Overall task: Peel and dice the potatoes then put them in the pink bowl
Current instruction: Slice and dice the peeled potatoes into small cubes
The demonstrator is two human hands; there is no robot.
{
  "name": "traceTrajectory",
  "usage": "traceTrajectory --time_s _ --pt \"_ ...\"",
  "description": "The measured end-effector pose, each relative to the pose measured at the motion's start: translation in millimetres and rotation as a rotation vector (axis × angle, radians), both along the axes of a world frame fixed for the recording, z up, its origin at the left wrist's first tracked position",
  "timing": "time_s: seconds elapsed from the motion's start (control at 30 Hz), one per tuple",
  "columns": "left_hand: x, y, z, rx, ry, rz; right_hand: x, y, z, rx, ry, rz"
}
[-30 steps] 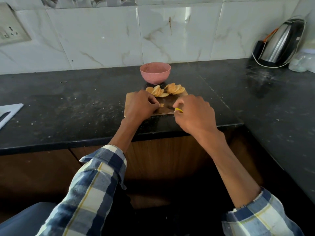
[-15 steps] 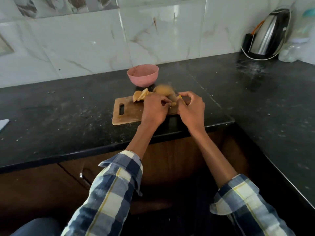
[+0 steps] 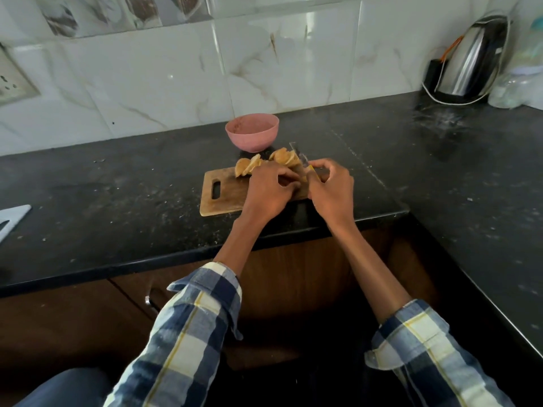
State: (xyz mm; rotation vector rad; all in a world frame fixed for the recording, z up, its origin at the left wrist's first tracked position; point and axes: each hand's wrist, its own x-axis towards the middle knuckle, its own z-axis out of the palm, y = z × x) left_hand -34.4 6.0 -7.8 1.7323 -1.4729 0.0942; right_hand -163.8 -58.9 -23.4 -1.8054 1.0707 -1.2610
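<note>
A wooden cutting board lies near the counter's front edge. Two fans of potato slices sit at its far edge. My left hand is curled over the board's middle, fingers bent down on something hidden beneath them. My right hand grips a yellow-handled knife, whose blade points away past the slices. The pink bowl stands just behind the board and looks empty.
A steel electric kettle with its cord stands at the back right corner, a pale bag beside it. A white object lies at the counter's left. A wall socket is on the tiles.
Both hands have shifted forward on the board toward the potato slices. The knife blade now shows, pointing away beside the right fan. The camera view has swung left.
</note>
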Motion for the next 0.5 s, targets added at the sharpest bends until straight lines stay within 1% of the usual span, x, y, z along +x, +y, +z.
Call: traceTrajectory --time_s 0.1,0.23,0.3,0.4,0.5 --pt "-4 -4 -1 0.0 0.043 0.015 -3 -1 0 -0.004 -0.003 0.006" --pt "-8 -7 1 -0.022 0.054 0.039 -3 0 -1 -0.021 -0.001 0.007" --pt "-6 -5 2 -0.024 0.053 0.046 2 3 3 -0.077 -0.007 0.003" --pt "4 3 2 -0.027 0.034 0.044 20 9 21 -0.223 0.004 0.065" --pt "20 11 4 0.012 0.021 0.107 49 14 33 -0.303 0.018 0.101"
